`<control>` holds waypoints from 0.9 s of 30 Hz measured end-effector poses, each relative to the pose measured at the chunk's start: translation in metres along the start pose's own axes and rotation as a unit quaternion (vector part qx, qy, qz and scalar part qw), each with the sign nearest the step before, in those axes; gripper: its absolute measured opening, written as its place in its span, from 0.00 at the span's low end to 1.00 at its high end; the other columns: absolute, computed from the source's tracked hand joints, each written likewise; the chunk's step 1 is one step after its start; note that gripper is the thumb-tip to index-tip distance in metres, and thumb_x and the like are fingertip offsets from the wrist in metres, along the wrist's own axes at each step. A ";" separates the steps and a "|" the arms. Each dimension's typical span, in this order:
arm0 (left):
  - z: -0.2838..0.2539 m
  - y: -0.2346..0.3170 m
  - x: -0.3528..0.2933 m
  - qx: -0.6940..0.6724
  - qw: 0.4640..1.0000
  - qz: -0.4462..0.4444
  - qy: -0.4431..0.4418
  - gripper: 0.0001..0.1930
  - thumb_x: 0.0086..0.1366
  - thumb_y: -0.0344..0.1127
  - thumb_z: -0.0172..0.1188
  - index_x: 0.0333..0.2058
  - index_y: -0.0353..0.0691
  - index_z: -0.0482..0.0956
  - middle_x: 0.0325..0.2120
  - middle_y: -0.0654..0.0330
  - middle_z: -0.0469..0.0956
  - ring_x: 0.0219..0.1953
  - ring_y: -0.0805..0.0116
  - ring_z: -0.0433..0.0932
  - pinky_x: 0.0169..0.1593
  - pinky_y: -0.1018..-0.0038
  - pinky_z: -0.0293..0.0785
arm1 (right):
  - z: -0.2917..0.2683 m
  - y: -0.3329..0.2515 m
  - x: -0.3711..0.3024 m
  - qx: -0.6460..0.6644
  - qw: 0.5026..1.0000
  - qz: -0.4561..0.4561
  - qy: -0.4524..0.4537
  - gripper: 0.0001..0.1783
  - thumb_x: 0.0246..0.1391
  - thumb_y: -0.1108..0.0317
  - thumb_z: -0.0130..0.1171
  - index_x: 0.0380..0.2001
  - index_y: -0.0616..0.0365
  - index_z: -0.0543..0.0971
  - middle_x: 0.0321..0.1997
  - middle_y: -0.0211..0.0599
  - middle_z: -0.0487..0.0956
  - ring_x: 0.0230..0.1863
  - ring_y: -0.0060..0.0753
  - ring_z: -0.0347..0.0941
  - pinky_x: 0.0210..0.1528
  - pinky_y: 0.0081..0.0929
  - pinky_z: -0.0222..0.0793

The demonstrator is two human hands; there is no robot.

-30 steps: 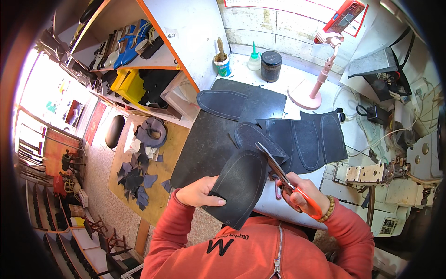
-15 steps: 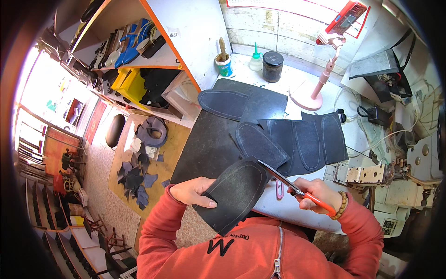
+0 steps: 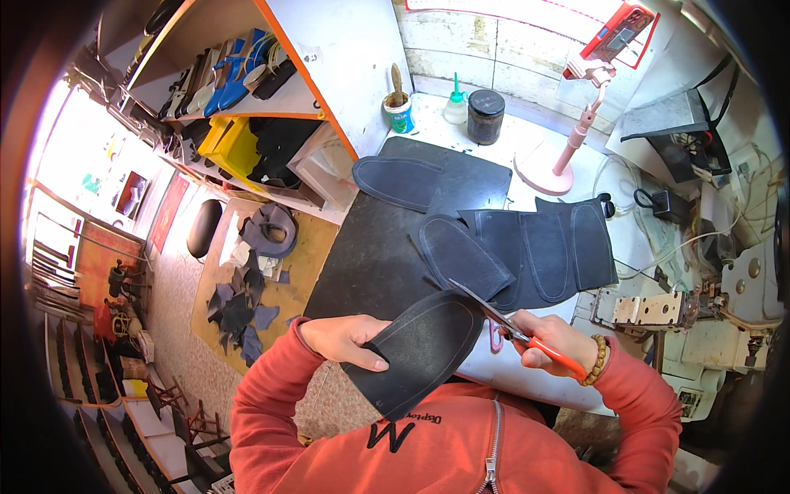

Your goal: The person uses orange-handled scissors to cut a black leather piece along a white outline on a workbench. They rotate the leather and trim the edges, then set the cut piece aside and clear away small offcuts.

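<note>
A dark leather piece (image 3: 424,350) with a pale curved line marked inside its rounded end is pinched by my left hand (image 3: 350,342), thumb on top. My right hand (image 3: 553,346) grips orange-handled scissors (image 3: 508,321), whose blades reach the leather's rounded upper right edge. Just beyond the blades lies another dark piece (image 3: 462,257) with a rounded outline. Further pieces overlap to its right, among them a marked panel (image 3: 545,255) and an end panel (image 3: 592,243). One more rounded piece (image 3: 399,181) rests on the black board (image 3: 354,263).
On the white table stand a brush pot (image 3: 400,115), a small squeeze bottle (image 3: 456,107), a dark jar (image 3: 485,119) and a pink phone stand (image 3: 568,165). A sewing machine (image 3: 658,309) is at right. Leather scraps (image 3: 234,313) lie at lower left, below shoe shelves (image 3: 239,111).
The scissors have shifted slightly up and left along the leather's rounded edge. My left hand keeps its hold, and the piece has tilted a little.
</note>
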State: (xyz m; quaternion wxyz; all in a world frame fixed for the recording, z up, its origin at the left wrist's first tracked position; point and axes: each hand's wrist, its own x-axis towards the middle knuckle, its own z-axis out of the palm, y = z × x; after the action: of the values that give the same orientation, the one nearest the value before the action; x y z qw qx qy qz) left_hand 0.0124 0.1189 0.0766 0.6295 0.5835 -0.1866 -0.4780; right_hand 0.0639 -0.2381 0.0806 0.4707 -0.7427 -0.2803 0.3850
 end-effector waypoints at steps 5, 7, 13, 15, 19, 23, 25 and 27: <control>-0.004 0.004 -0.005 0.020 1.000 -0.021 -0.011 0.27 0.62 0.30 0.59 0.59 0.30 0.64 0.49 0.60 0.75 0.50 0.76 0.69 0.55 0.75 0.65 | -0.004 0.004 -0.001 -0.048 0.997 -0.054 -0.036 0.40 0.53 0.32 0.53 0.49 0.60 0.70 0.23 0.42 0.73 0.22 0.46 0.71 0.28 0.33 0.67; -0.007 0.005 -0.007 0.028 0.998 -0.037 -0.031 0.27 0.62 0.29 0.58 0.59 0.29 0.64 0.49 0.60 0.75 0.50 0.77 0.69 0.55 0.76 0.66 | -0.008 0.007 -0.001 -0.051 0.993 -0.099 -0.041 0.35 0.53 0.37 0.57 0.50 0.56 0.70 0.20 0.40 0.71 0.21 0.44 0.71 0.26 0.33 0.66; -0.016 0.010 -0.013 0.063 0.995 -0.063 -0.033 0.20 0.62 0.29 0.58 0.53 0.30 0.71 0.41 0.64 0.78 0.43 0.79 0.71 0.48 0.76 0.69 | -0.023 0.007 -0.001 -0.147 0.986 -0.069 -0.030 0.37 0.47 0.34 0.61 0.43 0.60 0.72 0.15 0.39 0.68 0.18 0.45 0.69 0.24 0.31 0.66; -0.014 0.010 -0.012 0.063 0.995 -0.065 0.037 0.18 0.63 0.29 0.58 0.51 0.30 0.73 0.40 0.64 0.78 0.42 0.80 0.70 0.48 0.77 0.69 | -0.024 0.006 0.002 -0.129 0.991 -0.034 0.022 0.45 0.41 0.24 0.56 0.39 0.61 0.73 0.17 0.29 0.67 0.15 0.23 0.65 0.20 0.21 0.62; 0.004 0.000 0.015 -0.151 0.902 0.203 0.350 0.16 0.61 0.27 0.60 0.49 0.34 0.73 0.46 0.59 0.78 0.48 0.69 0.77 0.54 0.71 0.71 | -0.007 0.010 0.001 0.102 0.987 -0.003 0.124 0.49 0.40 0.22 0.56 0.43 0.63 0.69 0.18 0.23 0.66 0.17 0.12 0.61 0.19 0.12 0.57; 0.012 -0.010 0.053 -0.270 0.802 0.351 0.402 0.20 0.59 0.22 0.61 0.51 0.35 0.73 0.46 0.60 0.77 0.48 0.70 0.76 0.55 0.74 0.69 | 0.028 0.023 0.009 0.206 0.964 -0.077 0.149 0.43 0.51 0.30 0.53 0.46 0.65 0.68 0.16 0.24 0.68 0.15 0.12 0.62 0.18 0.12 0.56; 0.018 -0.012 0.068 -0.280 0.768 0.366 0.445 0.15 0.59 0.22 0.60 0.46 0.35 0.75 0.43 0.60 0.79 0.44 0.72 0.77 0.51 0.75 0.71 | 0.045 0.027 0.008 0.275 0.948 -0.067 0.146 0.42 0.51 0.32 0.55 0.47 0.65 0.67 0.17 0.25 0.68 0.16 0.13 0.61 0.18 0.13 0.55; 0.022 -0.012 0.078 -0.286 0.744 0.375 0.474 0.12 0.59 0.22 0.60 0.44 0.36 0.77 0.40 0.61 0.80 0.41 0.73 0.78 0.48 0.76 0.73 | 0.055 0.029 0.005 0.304 0.940 -0.070 0.142 0.42 0.51 0.32 0.56 0.48 0.64 0.67 0.19 0.26 0.67 0.17 0.14 0.61 0.19 0.13 0.55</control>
State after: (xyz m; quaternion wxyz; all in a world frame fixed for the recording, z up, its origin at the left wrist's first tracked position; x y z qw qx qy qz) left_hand 0.0272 0.0448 0.0458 0.9025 0.4109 0.0773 0.1039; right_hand 0.0226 -0.2191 0.0386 0.7345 -0.5898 -0.1320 0.3087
